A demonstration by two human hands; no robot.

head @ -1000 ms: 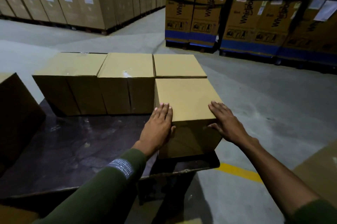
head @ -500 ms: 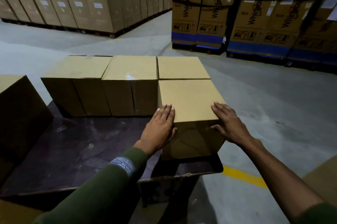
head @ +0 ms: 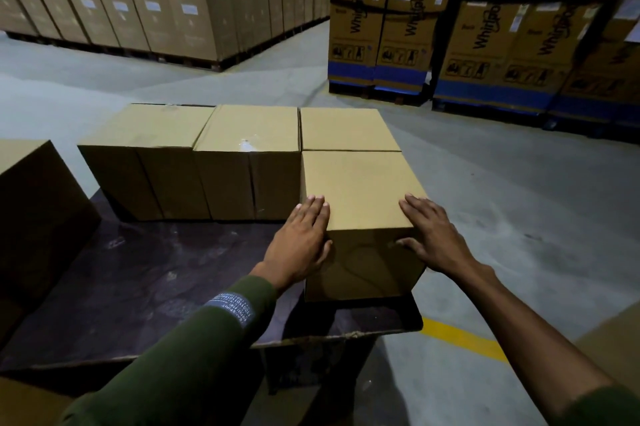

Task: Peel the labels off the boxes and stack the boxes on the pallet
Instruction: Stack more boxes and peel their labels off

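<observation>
Four boxes stood on the pallet (head: pixel 114 287), and your two hands lay flat, grasping nothing, on the near-right box (head: pixel 360 190). Your left hand (head: pixel 299 245) pressed its left edge, your right hand (head: pixel 431 235) its right corner.

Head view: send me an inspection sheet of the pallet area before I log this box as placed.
Surface: dark pallet, worn, near half bare; grey concrete floor around it.
Job's things: near right box at the pallet's right front corner, tight against the far right box; middle box with a pale scuff on top; left box. No labels visible on them.
Clutter: brown box at left edge, partly out of frame.
Hands: left hand and right hand flat on the near right box's front corners.
Cables: nothing seen.
Surroundings: plain carton stacks; printed cartons; yellow floor line.
</observation>
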